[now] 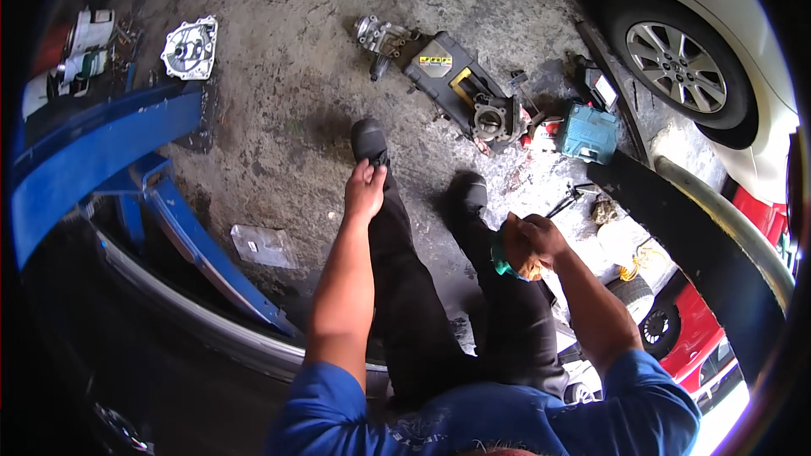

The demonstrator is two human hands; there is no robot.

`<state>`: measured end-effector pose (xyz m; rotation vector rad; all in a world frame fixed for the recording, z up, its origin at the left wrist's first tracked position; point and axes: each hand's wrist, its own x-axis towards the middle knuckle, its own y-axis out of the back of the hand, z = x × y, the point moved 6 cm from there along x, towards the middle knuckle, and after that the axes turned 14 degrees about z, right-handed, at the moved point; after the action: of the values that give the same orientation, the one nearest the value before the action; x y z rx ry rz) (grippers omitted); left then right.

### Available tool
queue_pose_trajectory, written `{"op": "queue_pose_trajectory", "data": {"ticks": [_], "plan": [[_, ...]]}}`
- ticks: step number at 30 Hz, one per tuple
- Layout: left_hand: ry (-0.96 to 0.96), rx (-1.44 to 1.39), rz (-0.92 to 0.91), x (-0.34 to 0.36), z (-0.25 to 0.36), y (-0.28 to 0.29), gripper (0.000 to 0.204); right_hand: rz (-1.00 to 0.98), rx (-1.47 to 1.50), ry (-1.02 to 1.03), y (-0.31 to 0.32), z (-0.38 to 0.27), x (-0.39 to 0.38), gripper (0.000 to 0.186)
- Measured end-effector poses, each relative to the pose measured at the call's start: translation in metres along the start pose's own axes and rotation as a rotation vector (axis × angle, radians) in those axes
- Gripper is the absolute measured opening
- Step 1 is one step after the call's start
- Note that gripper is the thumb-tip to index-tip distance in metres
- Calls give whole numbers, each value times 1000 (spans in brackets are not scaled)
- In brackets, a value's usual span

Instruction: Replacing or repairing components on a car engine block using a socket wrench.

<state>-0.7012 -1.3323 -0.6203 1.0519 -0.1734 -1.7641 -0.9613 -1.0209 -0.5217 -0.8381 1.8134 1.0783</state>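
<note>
My left hand (364, 192) is in front of my left shin, its fingers closed together. A small dark piece (379, 162) shows at its fingertips; its kind cannot be made out against the black shoe (369, 140) behind it. Out to the right, my right hand (541, 239) grips a crumpled rag (522, 253), orange-brown with a green part on its left side. The rag hangs in front of my right leg, and its folds hide whatever may be inside.
On the concrete floor ahead lie a black tool case (443, 76), a metal throttle body (491, 121), a metal housing with a motor (380, 38) and a teal case (589, 133). A cast cover (189, 48) and blue lift arm (110, 152) are left. A pale car's wheel (676, 66) stands right.
</note>
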Motion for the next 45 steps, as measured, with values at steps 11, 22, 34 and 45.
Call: {"op": "queue_pose_trajectory", "data": {"ticks": [11, 22, 34, 45], "plan": [[-126, 419, -197, 272, 45, -166, 51, 170, 160, -271, -82, -21, 11, 36], [-270, 927, -240, 356, 49, -236, 35, 163, 97, -443, -109, -23, 4, 47], [-350, 627, 201, 359, 92, -138, 46, 80, 375, -486, -124, 3, 4, 40], [288, -703, -338, 289, 127, -9, 50, 77, 501, -326, -139, 1, 16, 40]]}}
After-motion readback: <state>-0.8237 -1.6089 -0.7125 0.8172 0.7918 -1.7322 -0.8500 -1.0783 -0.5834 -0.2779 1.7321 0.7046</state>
